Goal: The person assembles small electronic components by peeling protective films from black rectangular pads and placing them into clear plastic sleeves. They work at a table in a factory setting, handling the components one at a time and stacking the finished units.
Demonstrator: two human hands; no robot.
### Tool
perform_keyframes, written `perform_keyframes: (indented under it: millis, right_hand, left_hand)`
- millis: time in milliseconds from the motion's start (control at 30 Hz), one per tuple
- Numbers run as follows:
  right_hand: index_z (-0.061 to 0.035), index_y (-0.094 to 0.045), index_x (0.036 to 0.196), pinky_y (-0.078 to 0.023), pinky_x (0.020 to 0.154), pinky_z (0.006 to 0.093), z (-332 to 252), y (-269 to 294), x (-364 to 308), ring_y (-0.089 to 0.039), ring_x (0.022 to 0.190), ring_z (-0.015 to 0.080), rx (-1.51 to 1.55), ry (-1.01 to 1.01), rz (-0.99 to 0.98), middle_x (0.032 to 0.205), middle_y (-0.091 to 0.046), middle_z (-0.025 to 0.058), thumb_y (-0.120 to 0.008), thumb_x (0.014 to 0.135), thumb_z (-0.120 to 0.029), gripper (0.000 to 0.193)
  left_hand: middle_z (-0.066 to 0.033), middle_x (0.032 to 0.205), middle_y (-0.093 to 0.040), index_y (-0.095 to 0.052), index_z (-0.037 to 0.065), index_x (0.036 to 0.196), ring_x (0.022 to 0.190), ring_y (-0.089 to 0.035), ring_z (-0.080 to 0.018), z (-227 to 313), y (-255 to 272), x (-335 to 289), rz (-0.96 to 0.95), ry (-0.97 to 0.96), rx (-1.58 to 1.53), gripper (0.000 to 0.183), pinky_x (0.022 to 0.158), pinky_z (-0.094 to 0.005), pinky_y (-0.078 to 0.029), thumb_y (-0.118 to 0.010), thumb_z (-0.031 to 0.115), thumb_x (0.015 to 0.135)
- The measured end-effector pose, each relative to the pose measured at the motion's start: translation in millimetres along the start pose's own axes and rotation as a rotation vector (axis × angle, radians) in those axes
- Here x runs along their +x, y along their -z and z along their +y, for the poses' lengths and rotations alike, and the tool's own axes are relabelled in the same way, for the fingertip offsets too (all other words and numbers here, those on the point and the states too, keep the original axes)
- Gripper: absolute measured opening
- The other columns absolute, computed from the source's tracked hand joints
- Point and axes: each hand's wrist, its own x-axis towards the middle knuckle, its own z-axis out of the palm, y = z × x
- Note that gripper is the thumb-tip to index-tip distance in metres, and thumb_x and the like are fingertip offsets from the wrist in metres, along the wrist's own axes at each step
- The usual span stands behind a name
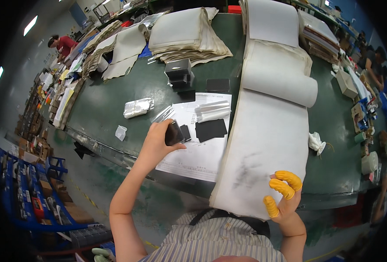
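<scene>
1. Two hands work at the near edge of the green counter point(115, 100). The right hand point(285, 198) sits nearest, at the bottom corner of the long white sheet point(263, 144); its fingers point(283, 187), capped in yellow cots, curl loosely and grasp nothing, just touching the sheet's edge.
2. Left of that sheet, the left hand point(156, 142) is clenched around a small dark flat piece point(173, 133), held over the printed paper point(200, 153). Its long axis runs roughly up and away from the person.
3. Just beyond, between the left hand and the white sheet, a black square pad point(211, 129) lies flat on the paper, nearer the left hand than the right.
4. Farther left of the sheet rest a silver foil pouch point(138, 107) and a dark box stack point(179, 73).
5. Farthest, stacks of beige sheets point(184, 35) pile up.
</scene>
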Motion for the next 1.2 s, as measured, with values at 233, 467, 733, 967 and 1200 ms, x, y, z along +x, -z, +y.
perform_keyframes:
  millis: [233, 467, 733, 967, 1200]
  right_hand:
    - [-0.0022, -0.065, 0.100, -0.049, 0.066, 0.0315, 3, 4, 13, -0.060, 0.079, 0.0260, 0.010, -0.021, 0.025, 0.098, -0.061, 0.0154, -0.070, 0.077, -0.007, 0.024]
    - [-0.0038, -0.068, 0.092, -0.049, 0.064, 0.0315, 7, 7, 16, -0.059, 0.073, 0.0260, 0.007, -0.037, -0.039, 0.094, -0.063, 0.0114, -0.071, 0.070, -0.001, 0.023]
    - [-0.0042, -0.069, 0.091, -0.048, 0.061, 0.0310, 7, 6, 20, -0.058, 0.071, 0.0245, 0.020, -0.044, -0.071, 0.091, -0.064, 0.0097, -0.071, 0.070, 0.000, 0.022]
    - [-0.0031, -0.068, 0.091, -0.048, 0.062, 0.0303, 5, 3, 22, -0.059, 0.071, 0.0244, -0.017, -0.066, -0.089, 0.090, -0.064, 0.0103, -0.071, 0.070, 0.002, 0.021]
    - [-0.0031, -0.067, 0.089, -0.049, 0.063, 0.0303, 2, -5, 17, -0.060, 0.073, 0.0248, -0.055, -0.062, -0.064, 0.089, -0.065, 0.0101, -0.070, 0.070, 0.002, 0.019]
  left_hand:
    - [-0.0115, 0.101, -0.057, -0.052, 0.000, 0.118, 0.095, -0.051, -0.0279, -13, -8, 14, -0.046, -0.021, 0.054, 0.074, 0.085, -0.0357, -0.043, -0.086, 0.027, 0.059]
    - [-0.0059, 0.104, -0.061, -0.055, 0.005, 0.116, 0.096, -0.051, -0.0243, -10, -15, 17, -0.080, -0.028, 0.235, 0.075, 0.083, -0.0358, -0.034, -0.083, 0.041, 0.057]
    - [-0.0029, 0.103, -0.060, -0.057, 0.007, 0.114, 0.101, -0.047, -0.0240, -13, -31, 14, 0.006, -0.024, 0.280, 0.074, 0.088, -0.0395, -0.026, -0.082, 0.046, 0.056]
    - [-0.0106, 0.119, -0.050, -0.051, 0.005, 0.120, 0.108, -0.042, -0.0296, -22, -42, 15, 0.176, -0.025, 0.295, 0.070, 0.094, -0.0432, -0.029, -0.077, 0.043, 0.067]
    - [-0.0203, 0.113, -0.051, -0.049, -0.002, 0.117, 0.103, -0.050, -0.0378, -87, -37, 56, -0.003, 0.185, 0.358, 0.063, 0.087, -0.0467, -0.045, -0.069, 0.032, 0.068]
